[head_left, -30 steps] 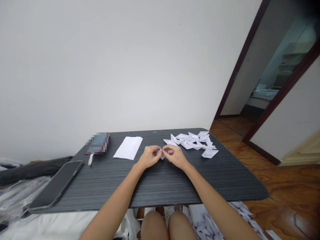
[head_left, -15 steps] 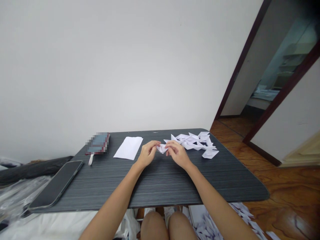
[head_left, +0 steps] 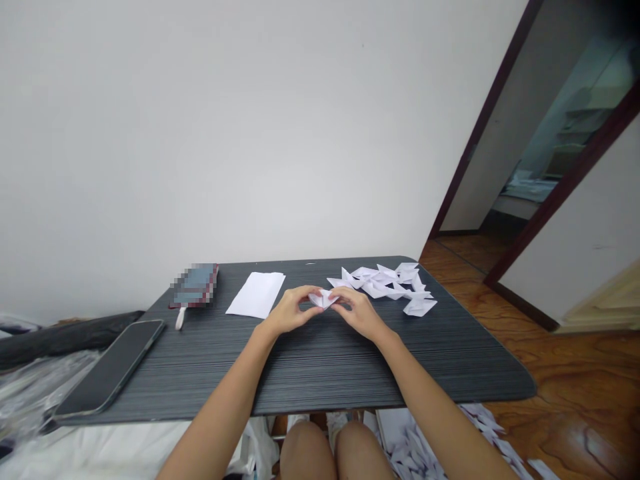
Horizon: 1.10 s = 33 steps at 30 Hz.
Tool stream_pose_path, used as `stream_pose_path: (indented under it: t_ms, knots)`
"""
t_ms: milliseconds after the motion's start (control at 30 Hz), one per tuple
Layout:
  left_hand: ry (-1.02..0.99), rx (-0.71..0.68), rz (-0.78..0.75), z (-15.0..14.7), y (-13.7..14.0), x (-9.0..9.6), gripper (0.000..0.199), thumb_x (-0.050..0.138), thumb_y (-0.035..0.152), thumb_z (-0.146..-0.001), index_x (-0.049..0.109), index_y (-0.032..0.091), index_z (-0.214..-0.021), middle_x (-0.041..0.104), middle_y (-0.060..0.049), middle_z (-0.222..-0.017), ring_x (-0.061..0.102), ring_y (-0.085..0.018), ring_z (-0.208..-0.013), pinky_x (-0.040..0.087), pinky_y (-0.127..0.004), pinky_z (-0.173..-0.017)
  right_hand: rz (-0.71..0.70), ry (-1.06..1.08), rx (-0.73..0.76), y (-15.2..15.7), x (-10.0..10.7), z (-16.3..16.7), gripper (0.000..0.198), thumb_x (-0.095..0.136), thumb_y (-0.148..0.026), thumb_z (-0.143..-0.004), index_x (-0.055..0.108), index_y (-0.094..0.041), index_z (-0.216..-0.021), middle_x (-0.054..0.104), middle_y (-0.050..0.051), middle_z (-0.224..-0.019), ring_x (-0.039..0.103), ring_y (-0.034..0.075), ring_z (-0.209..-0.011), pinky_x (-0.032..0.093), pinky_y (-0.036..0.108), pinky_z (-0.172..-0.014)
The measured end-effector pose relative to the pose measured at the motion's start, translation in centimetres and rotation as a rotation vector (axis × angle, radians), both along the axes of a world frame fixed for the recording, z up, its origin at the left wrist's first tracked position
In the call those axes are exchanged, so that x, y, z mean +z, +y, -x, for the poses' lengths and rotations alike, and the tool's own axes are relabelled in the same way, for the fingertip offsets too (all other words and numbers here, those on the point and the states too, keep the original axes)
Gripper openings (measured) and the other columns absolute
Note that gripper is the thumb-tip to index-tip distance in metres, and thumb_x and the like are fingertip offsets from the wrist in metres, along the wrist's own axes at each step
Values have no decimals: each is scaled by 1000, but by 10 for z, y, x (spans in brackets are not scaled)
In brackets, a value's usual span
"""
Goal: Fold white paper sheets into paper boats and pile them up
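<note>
A small folded white paper boat point(head_left: 324, 299) is held just above the middle of the table, between both hands. My left hand point(head_left: 293, 310) pinches its left end with thumb and fingers. On the other side, my right hand point(head_left: 357, 310) grips the right end the same way. The fingertips cover parts of the paper. Several finished paper boats point(head_left: 379, 289) lie in a loose heap right behind and to the right of my right hand. To the left of my left hand rests a stack of white paper sheets point(head_left: 257, 295).
The dark table point(head_left: 210, 373) stands against a white wall. A phone point(head_left: 110, 367) lies along its left edge, near a blurred item point(head_left: 195, 285) with a white strap. Below the right front edge are many folded papers point(head_left: 415, 453). A doorway opens at the right.
Both hands have shifted their hold on the paper boat, thumbs now lower and nearer its front. The boat stays in nearly the same place.
</note>
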<state>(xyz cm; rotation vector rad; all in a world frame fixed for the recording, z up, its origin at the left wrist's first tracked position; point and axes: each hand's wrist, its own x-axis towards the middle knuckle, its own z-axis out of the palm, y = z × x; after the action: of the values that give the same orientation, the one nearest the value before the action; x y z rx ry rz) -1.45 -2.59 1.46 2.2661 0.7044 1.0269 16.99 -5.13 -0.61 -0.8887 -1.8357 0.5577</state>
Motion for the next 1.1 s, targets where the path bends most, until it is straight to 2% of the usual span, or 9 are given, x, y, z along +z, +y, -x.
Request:
stream_pose_path:
  t_ms: [167,333,567,767,933,1100]
  knots:
    - [73,29,-116,0,-1,1,26,54,29,-73,57,14,-94,59,-11,-99,57,-17,-87,46,-30,-75,-31,7,40,-1,1,2,15,52,-18,-73,56,-19,-87,53,8,-99,54,16,-87,49,30,-72]
    - [100,49,-227,-1,-2,0,20,52,27,-75,60,15,-89,60,-10,-99,56,-18,-90,45,-31,-79,-64,-85,10,-3,1,1,13,54,-19,-73,55,-18,-86,53,8,-102,55,16,-85,48,31,-74]
    - [103,90,-312,-1,3,-9,20,50,25,-77,59,15,-91,56,-11,-107,54,-18,-95,44,-32,-83,-255,-175,-117,-4,1,-2,13,46,-16,-78,55,-19,-87,56,8,-101,52,18,-99,42,36,-86]
    - [116,67,-315,-2,1,-8,24,51,22,-76,54,13,-98,56,-12,-104,55,-17,-94,45,-31,-82,-296,-216,-145,-4,-2,-1,15,45,-14,-78,54,-19,-89,54,10,-104,50,18,-101,42,35,-87]
    - [32,77,-324,-5,-1,-9,19,52,21,-74,56,13,-91,58,-12,-100,55,-17,-92,45,-32,-80,-276,-195,-120,-5,-2,2,17,48,-16,-77,54,-19,-92,54,9,-107,49,18,-103,41,36,-88]
    - [-64,95,-264,-8,-2,-11,11,52,21,-74,58,13,-80,60,-11,-93,57,-16,-84,50,-27,-68,-218,-60,-122,-4,0,2,10,54,-19,-74,58,-19,-83,59,8,-102,54,18,-97,42,35,-86]
